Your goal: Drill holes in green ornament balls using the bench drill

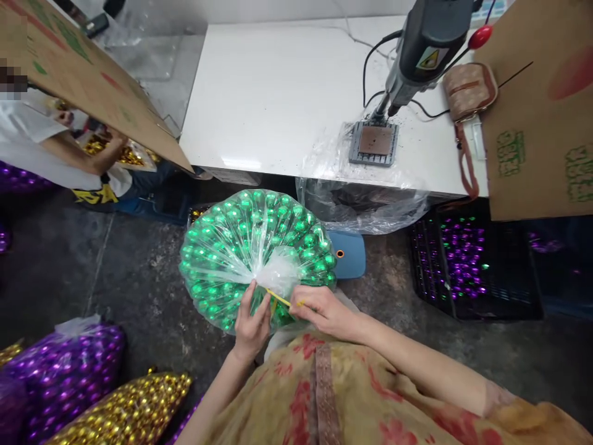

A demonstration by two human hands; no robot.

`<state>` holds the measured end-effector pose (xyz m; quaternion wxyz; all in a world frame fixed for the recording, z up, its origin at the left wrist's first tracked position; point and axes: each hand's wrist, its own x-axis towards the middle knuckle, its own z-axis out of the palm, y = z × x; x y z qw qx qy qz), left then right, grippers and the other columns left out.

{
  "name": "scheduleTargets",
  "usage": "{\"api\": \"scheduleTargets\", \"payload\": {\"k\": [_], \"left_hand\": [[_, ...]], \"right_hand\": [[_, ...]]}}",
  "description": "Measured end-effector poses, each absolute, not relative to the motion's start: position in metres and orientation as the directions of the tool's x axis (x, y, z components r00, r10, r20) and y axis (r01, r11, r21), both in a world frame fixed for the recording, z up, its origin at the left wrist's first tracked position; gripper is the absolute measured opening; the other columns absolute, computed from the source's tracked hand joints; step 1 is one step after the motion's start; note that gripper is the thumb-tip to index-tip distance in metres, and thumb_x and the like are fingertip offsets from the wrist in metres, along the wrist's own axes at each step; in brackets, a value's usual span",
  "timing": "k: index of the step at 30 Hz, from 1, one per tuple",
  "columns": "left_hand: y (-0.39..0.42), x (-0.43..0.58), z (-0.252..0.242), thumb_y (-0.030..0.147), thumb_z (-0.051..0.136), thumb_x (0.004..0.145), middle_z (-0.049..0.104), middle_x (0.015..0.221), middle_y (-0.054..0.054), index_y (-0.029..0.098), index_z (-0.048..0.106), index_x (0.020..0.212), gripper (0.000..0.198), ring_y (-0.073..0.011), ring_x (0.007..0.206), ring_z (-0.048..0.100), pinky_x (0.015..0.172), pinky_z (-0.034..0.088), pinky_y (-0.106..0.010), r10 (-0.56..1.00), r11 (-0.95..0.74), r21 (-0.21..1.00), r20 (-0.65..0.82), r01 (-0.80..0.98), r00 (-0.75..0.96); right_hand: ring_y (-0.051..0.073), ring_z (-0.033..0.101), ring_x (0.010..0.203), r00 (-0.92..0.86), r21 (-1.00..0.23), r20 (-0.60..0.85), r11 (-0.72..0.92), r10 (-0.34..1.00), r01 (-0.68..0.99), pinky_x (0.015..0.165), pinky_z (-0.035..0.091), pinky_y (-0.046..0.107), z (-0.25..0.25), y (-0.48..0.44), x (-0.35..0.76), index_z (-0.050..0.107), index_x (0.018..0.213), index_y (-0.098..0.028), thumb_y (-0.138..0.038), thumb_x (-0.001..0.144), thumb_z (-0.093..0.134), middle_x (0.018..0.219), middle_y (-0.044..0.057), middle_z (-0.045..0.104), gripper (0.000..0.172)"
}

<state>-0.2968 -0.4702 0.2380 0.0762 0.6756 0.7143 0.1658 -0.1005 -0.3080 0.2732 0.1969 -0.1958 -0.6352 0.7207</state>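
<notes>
And the right hand (322,309) clenches one yellow tie (280,298) at the gathered neck of one bag of green balls (217,238); the left hand's (252,321) fingers touch there, pinching or not, I can't tell! Filled and bunched, fastening seemingly unfinished, it sits before the front edge of the bench (259,93).

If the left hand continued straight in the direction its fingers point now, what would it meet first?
The left hand would probably meet the gathered neck of the clear bag of green beads; they look in contact or nearly so, though depth is unclear.
</notes>
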Motion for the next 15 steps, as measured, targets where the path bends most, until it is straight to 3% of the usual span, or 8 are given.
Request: {"api": "scheduleTargets", "payload": {"k": [2,5,7,10,12,15], "left_hand": [[-0.467,-0.312,0.239,0.011,0.059,0.084,0.048,0.138,-0.014,0.025,0.056,0.117,0.036,-0.0271,0.125,0.055,0.093,0.053,-0.04,0.984,0.066,0.36,0.133,0.931,-0.121],[-0.444,-0.33,0.233,0.024,0.066,0.078,0.055,0.128,-0.018,0.02,0.053,0.118,0.043,-0.0318,0.119,0.058,0.091,0.053,-0.045,0.958,0.228,0.441,0.055,0.868,-0.28],[-0.422,-0.338,0.23,0.031,0.07,0.071,0.061,0.119,-0.017,0.018,0.055,0.117,0.05,-0.0339,0.116,0.059,0.092,0.051,-0.048,0.929,0.349,0.542,-0.095,0.765,-0.357],[-0.392,-0.347,0.231,0.039,0.073,0.064,0.068,0.098,-0.009,0.019,0.06,0.107,0.049,-0.0264,0.089,0.066,0.078,0.054,-0.038,0.813,0.564,0.723,-0.402,0.399,-0.421],[-0.379,-0.352,0.234,0.044,0.071,0.063,0.066,0.082,-0.003,0.018,0.06,0.096,0.043,-0.0183,0.066,0.061,0.061,0.052,-0.029,0.717,0.663,0.739,-0.576,0.125,-0.392],[-0.37,-0.355,0.238,0.048,0.069,0.063,0.059,0.065,0.003,0.018,0.057,0.08,0.036,-0.0118,0.052,0.051,0.05,0.044,-0.023,0.641,0.697,0.716,-0.646,-0.037,-0.414]], "right_hand": [[0.01,0.049,0.068,-0.875,-0.995,-0.029,-0.094,0.484,-0.019,0.064,0.037,0.023,0.273,-0.308,-0.086,0.049,0.068,-0.018,-0.04,0.099,0.039,0.071,0.0,0.051,0.039],[0.01,0.049,0.067,-0.855,-0.992,-0.052,-0.126,0.516,-0.016,0.063,0.038,0.023,0.276,-0.304,-0.071,0.048,0.065,-0.019,-0.041,0.098,0.039,0.068,0.0,0.05,0.041],[0.01,0.05,0.067,-0.815,-0.985,-0.059,-0.164,0.577,-0.044,0.064,0.039,0.024,0.283,-0.298,-0.063,0.049,0.065,-0.019,-0.041,0.098,0.039,0.069,0.001,0.053,0.041],[0.011,0.053,0.068,-0.731,-0.967,-0.096,-0.239,0.676,-0.094,0.065,0.041,0.025,0.299,-0.287,-0.046,0.052,0.066,-0.018,-0.04,0.097,0.042,0.071,0.002,0.057,0.04],[0.011,0.052,0.063,-0.593,-0.922,-0.171,-0.339,0.787,-0.185,0.06,0.041,0.025,0.309,-0.276,-0.027,0.049,0.062,-0.019,-0.039,0.096,0.044,0.068,0.001,0.055,0.04],[0.009,0.044,0.051,-0.114,-0.853,-0.315,-0.334,0.942,-0.401,0.052,0.04,0.025,0.32,-0.247,0.021,0.036,0.057,-0.019,-0.041,0.091,0.052,0.059,-0.003,0.042,0.043]]}}
